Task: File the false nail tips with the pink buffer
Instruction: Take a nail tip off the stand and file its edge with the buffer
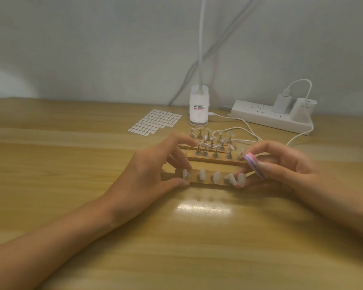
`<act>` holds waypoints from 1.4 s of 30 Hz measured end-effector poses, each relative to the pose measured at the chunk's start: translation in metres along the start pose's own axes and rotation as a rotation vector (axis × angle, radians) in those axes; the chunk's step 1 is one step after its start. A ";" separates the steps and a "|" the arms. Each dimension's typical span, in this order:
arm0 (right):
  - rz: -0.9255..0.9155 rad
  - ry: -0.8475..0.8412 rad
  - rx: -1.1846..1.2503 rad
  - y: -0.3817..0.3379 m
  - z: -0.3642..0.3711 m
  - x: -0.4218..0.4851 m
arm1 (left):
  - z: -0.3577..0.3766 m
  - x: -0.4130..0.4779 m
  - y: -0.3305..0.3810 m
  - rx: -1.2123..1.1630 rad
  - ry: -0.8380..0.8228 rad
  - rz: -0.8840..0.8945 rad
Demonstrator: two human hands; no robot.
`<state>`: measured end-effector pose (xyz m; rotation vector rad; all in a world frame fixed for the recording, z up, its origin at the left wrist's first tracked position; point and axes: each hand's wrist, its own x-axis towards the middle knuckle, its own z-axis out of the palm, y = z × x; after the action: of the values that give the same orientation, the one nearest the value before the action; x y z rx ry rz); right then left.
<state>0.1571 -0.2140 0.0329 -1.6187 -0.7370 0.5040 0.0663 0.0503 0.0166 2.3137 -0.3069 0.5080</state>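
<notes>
- Hands, both mine, meet at a short wooden strip (205, 178) that lies near the middle of the table (176, 248), a little toward its far edge.
- Five false nail tips (216, 177) stand in a row on this strip, pale and milky, facing me.
- My left hand (155, 170) pinches the strip's left end between thumb and curled fingers, steadying it.
- My right hand (281, 170) grips the pink buffer (255, 165), a small block with pink and purple layers, between thumb and fingers, just above the strip's right end.
- The buffer sits right by the rightmost tip; blur hides whether it touches.
- Progress, as I judge it: the filing looks to be at the right end of this front row. No tip shows a filed edge or dust clearly enough for me to say which are done.
- Behind the front strip, toward the far edge, more rear strips (214, 160) carry many more tips on little metal stands; I judge those likely left to file.
- Along the far edge lie a sheet of white stickers (155, 122), a white lamp base (199, 106), and, toward the far right corner, a white power strip (270, 117) with a white cable (247, 124) looping toward the strips.
</notes>
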 end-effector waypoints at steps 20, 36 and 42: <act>0.100 0.063 0.076 0.007 -0.010 0.009 | 0.002 0.013 0.004 -0.146 -0.128 -0.157; 0.082 0.008 0.069 0.012 -0.011 0.010 | 0.019 0.020 0.007 -0.190 -0.043 -0.207; 0.074 0.010 0.055 0.013 -0.011 0.010 | 0.022 0.019 0.004 -0.266 -0.055 -0.257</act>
<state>0.1739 -0.2159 0.0230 -1.5998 -0.6522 0.5638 0.0880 0.0307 0.0129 2.0711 -0.0934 0.2591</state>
